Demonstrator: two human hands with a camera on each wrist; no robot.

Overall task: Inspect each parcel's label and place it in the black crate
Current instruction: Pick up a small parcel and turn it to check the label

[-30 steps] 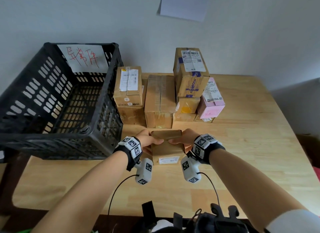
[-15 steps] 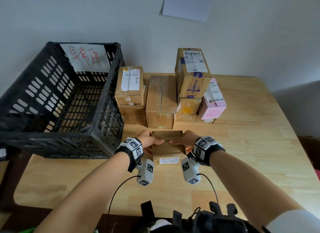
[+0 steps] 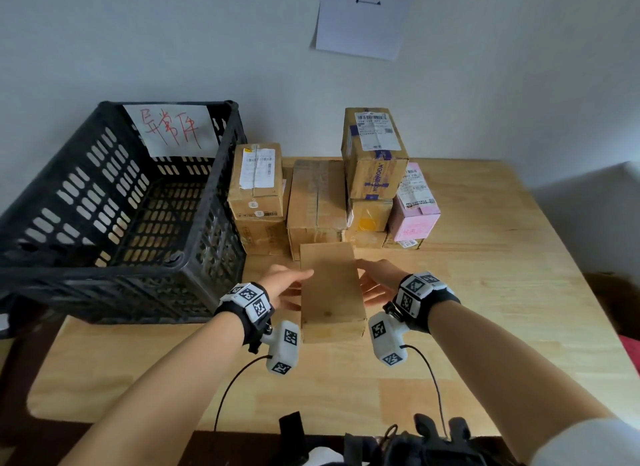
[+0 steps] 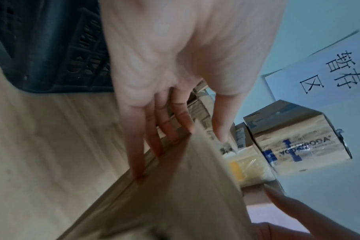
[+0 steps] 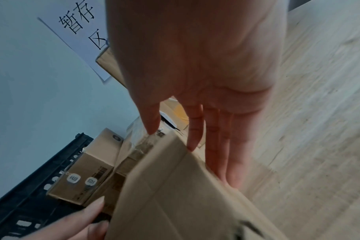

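A plain brown parcel point(image 3: 330, 285) sits between my hands over the wooden table point(image 3: 485, 309), its long unlabelled face up; no label shows on it. My left hand point(image 3: 287, 285) lies against its left side with straight fingers point(image 4: 152, 138), thumb over the top edge. My right hand point(image 3: 375, 283) mirrors it on the right side, fingers point(image 5: 220, 146) straight along the cardboard. The black crate point(image 3: 194, 257) stands to the left, a white sheet with red writing point(image 3: 171, 129) on its far wall. Whether the parcel rests on the table is unclear.
Several more parcels are stacked behind the held one: a labelled brown box point(image 3: 256, 178), a taped carton point(image 3: 317, 202), a tall box with blue print point(image 3: 374, 153) and a pink box point(image 3: 415, 209). A paper sign point(image 3: 363, 18) hangs on the wall.
The parcel has been turned: its white label faced me before, now a plain long face is up. Both hands loosened from curled grips to straight fingers along its sides.
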